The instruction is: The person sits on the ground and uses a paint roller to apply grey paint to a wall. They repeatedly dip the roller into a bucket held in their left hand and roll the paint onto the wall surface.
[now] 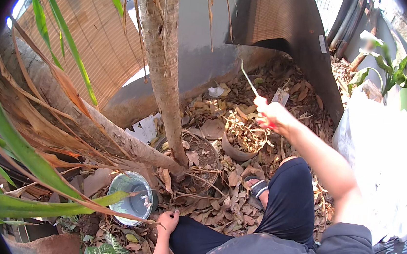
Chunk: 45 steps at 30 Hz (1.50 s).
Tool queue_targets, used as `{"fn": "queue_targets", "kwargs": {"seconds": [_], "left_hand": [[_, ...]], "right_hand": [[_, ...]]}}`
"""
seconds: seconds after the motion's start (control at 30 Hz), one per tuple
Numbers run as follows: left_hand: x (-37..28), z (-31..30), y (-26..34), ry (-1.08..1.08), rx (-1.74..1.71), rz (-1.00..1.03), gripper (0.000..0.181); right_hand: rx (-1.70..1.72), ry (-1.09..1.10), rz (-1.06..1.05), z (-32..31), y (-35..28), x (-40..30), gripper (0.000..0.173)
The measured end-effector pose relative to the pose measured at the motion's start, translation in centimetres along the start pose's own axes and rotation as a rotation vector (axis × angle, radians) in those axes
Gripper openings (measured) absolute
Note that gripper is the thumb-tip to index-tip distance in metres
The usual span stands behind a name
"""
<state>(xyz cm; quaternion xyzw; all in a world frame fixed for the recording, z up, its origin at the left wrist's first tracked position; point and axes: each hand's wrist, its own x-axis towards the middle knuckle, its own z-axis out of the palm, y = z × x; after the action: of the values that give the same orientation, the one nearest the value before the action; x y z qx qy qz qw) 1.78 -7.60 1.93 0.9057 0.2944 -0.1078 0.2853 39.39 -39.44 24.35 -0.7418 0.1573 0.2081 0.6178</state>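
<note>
My right hand is raised over the leaf litter, closed around the red handle of a hand tool. Its thin pale metal blade points up and away, towards the grey wall. Below and to the left of this hand stands a round pot heaped with dry leaves and stems. My left hand rests on my left knee, with nothing seen in it; its fingers are partly hidden. Just beyond it is a plastic bucket, with a small pale lump inside.
Two trunks rise from a leaf-littered planter, one leaning left. Long green and dry leaves overhang the left side. A dark curved sheet leans ahead. Bright white sacks stand at right. Dry leaves cover the ground.
</note>
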Motion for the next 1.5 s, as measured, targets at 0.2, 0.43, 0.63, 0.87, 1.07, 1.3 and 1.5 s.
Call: {"fn": "queue_targets", "kwargs": {"seconds": [0.2, 0.43, 0.63, 0.87, 1.07, 1.3, 1.5], "left_hand": [[-0.8, -0.2, 1.2, 0.022, 0.033, -0.057, 0.048], [-1.7, 0.1, -0.7, 0.044, 0.052, -0.185, 0.042], [-3.3, 0.1, -2.8, 0.103, 0.046, -0.210, 0.039], [-3.6, 0.0, -2.3, 0.085, 0.007, -0.192, 0.031], [-3.2, 0.2, -1.4, 0.078, 0.022, -0.259, 0.031], [-2.1, -0.1, -0.2, 0.043, 0.105, -0.229, 0.036], [-3.0, 0.3, -2.9, 0.071, 0.087, -0.317, 0.036]], "right_hand": [[-0.207, 0.385, -0.059, 9.1, 3.2, 13.5, 0.034], [-0.100, 0.395, -0.110, 12.6, 3.6, 23.7, 0.041], [0.064, 0.392, -0.088, 11.2, 0.8, 26.5, 0.029], [-0.094, 0.571, -0.196, 6.9, 2.6, 33.0, 0.028], [-0.020, 0.348, -0.223, 12.3, 2.9, 31.0, 0.035], [0.070, 0.357, -0.183, 17.7, 2.8, 27.3, 0.036], [-0.008, 0.373, -0.145, 7.6, 1.6, 32.6, 0.022]]}}
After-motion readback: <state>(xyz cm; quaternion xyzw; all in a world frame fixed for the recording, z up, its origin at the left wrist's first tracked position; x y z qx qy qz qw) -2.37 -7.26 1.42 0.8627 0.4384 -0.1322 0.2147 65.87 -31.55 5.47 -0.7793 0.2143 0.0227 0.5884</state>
